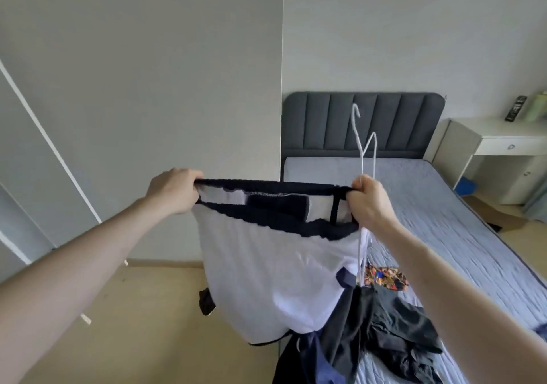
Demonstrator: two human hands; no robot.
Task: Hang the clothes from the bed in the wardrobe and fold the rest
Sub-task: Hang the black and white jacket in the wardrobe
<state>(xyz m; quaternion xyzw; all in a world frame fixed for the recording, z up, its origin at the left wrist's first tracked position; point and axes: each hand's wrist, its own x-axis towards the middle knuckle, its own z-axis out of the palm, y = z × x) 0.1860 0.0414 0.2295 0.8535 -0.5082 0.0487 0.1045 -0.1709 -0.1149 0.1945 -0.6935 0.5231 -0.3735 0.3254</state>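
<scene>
I hold a white garment with a dark navy ribbed band [275,265] stretched out in the air in front of me, its opening facing me. My left hand [174,190] grips the left end of the band. My right hand [370,203] grips the right end together with a white wire hanger [365,144], whose hook points up. Below, a pile of dark clothes [384,333] and a colourful patterned piece [384,277] lie on the bed [450,221].
A grey wardrobe door [38,159] stands at the left. A grey padded headboard [364,123] is behind the bed. A white bedside desk [503,144] with a remote and a green bottle sits at the right. Beige floor lies at the lower left.
</scene>
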